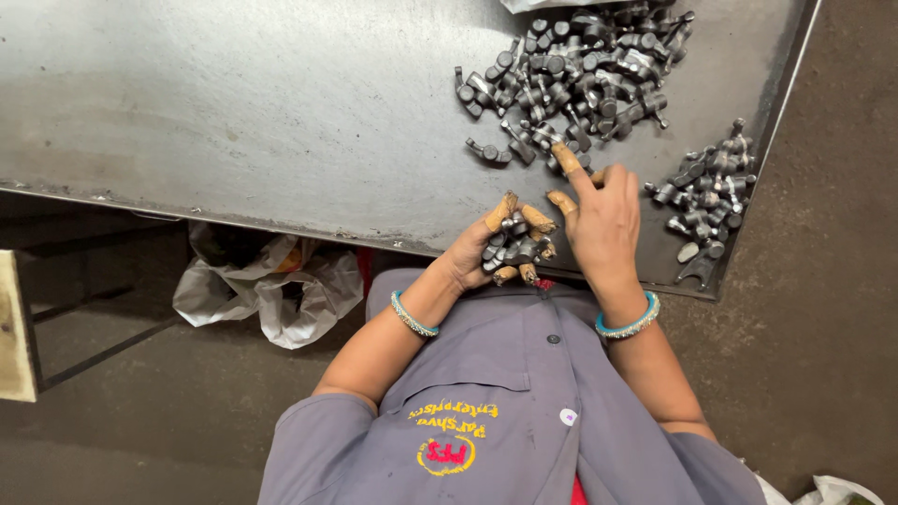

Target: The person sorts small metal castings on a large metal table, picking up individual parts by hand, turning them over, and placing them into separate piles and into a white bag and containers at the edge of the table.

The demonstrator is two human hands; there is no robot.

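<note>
Steel counter [234,112] carries a pile of dark metal parts [580,65]; left hand [477,252] grips a collected handful [513,248], right hand [603,220], fingers spread open, reaches for another, likely needing a precise pinch.

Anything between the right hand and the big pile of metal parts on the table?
Nothing visible. The right hand lies at the near edge of the big pile, index finger extended onto it. The left hand holds several parts.

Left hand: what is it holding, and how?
The left hand cups a bundle of small grey metal parts in its curled, taped fingers; the grip point on each part cannot be told.
</note>
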